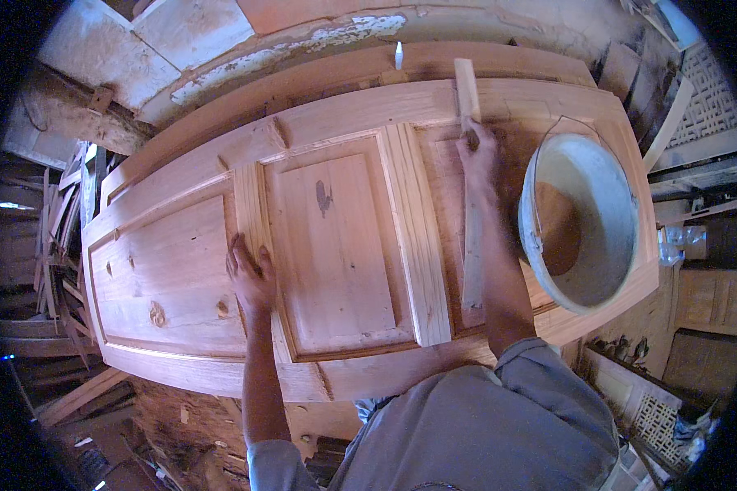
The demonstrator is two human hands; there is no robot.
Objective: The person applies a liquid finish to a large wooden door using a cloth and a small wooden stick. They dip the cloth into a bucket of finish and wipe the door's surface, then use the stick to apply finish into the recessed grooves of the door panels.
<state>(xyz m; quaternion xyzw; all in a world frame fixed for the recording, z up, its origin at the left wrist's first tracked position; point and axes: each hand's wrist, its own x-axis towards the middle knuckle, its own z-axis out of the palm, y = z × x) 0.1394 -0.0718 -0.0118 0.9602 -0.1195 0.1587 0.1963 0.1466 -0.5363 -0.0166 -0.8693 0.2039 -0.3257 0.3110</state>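
Note:
A wooden panel door (336,262) with raised panels lies flat in front of me. My left hand (252,276) rests on the upright piece between its left and middle panels, fingers outstretched and holding nothing. Further right, my right hand (478,151) is closed round a long, narrow wooden strip (466,86). This strip lies across the door's right-hand panel, its top end reaching past the far rail. Beside my right forearm stands a pale bucket (610,180) with a wire handle. Brown material sits inside the bucket; I cannot tell exactly what it is.
Another wooden board or door (327,69) lies behind this one, with a small white pointed object (399,56) on it. Stacked timber (57,262) fills the left side. Patterned lattice panels (708,90) lean at the far right. A wall with peeling paint closes the back.

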